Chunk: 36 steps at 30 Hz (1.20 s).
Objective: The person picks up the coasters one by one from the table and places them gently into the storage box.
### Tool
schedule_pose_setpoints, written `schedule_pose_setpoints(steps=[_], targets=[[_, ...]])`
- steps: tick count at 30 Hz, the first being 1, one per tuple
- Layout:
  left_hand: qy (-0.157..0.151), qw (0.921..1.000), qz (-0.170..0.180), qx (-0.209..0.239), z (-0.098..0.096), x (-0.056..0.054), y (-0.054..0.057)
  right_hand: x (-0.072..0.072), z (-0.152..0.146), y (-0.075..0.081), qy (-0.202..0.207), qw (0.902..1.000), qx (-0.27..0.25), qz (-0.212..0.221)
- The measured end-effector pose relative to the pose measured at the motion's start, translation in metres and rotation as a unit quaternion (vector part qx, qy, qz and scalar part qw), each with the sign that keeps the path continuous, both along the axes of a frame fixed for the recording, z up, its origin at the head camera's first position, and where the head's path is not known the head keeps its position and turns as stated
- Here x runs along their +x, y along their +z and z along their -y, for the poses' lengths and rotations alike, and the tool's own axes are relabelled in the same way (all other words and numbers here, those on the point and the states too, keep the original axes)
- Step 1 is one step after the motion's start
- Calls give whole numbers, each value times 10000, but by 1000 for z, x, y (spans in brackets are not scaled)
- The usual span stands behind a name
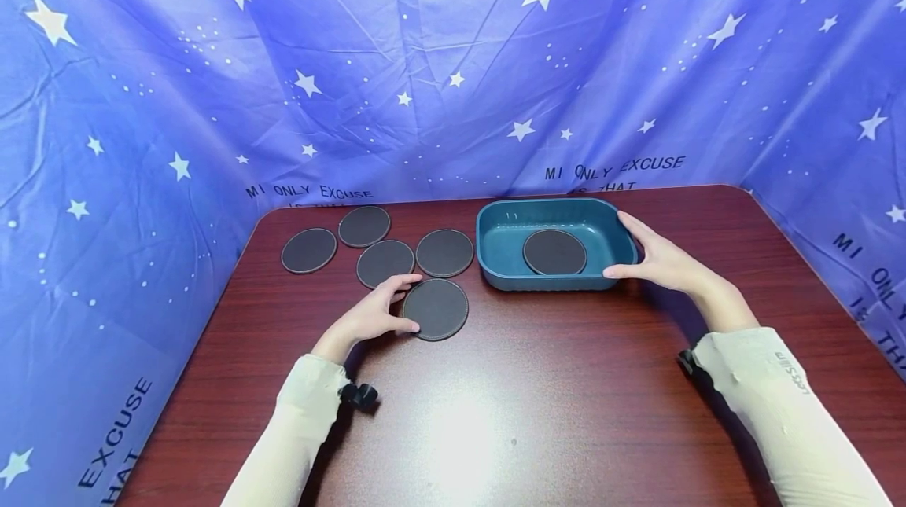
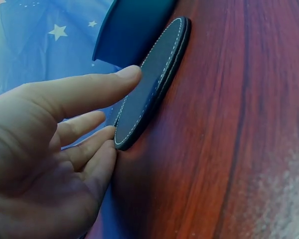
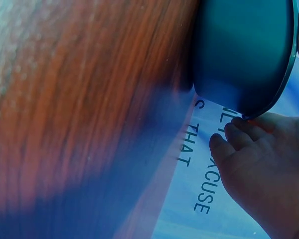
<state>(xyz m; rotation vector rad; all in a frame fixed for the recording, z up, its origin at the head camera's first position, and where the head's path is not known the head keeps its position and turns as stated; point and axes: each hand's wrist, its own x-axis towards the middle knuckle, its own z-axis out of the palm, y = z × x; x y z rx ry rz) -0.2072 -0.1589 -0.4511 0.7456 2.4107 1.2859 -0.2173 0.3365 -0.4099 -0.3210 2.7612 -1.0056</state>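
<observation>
A round dark coaster point(image 1: 436, 309) with pale edge stitching lies on the table nearest my left hand point(image 1: 373, 312). That hand's thumb and fingers are spread around the coaster's left side; in the left wrist view its fingertips point(image 2: 109, 137) meet the edge and the thumb lies over it. My right hand point(image 1: 661, 259) holds the right end of a teal rectangular container point(image 1: 506, 284), thumb at the front rim and fingers at the far corner. Inside the container lies another dark coaster point(image 1: 555, 252). In the right wrist view, some fingers point(image 3: 244, 137) show beside the container's end.
Further coasters lie left of the container: one beside it point(image 1: 444, 253), one behind my left fingers point(image 1: 384, 262), one at the back point(image 1: 364, 225) and one far left point(image 1: 309, 250). The wooden table point(image 1: 566, 397) meets a blue starry cloth point(image 1: 425, 59) behind.
</observation>
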Motion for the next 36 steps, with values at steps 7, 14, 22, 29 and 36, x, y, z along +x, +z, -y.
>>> schedule_pose_setpoints(steps=[7,14,22,29,36], targets=[[-139,9967,-580,-557,-3,4,2,0,0,0,-15,10000,-14,19],[-47,9878,-1091,-1108,-9,9,4,0,-1,-2,2,10000,-63,-4],[-17,9880,-1117,-1063,-19,14,4,0,-2,-3,-21,9999,-137,-19],[146,9886,-1117,-999,-22,17,7,0,-1,-3,-35,9999,-140,-70],[348,9970,-552,-429,-21,17,5,1,0,-2,-6,9999,-131,-31]])
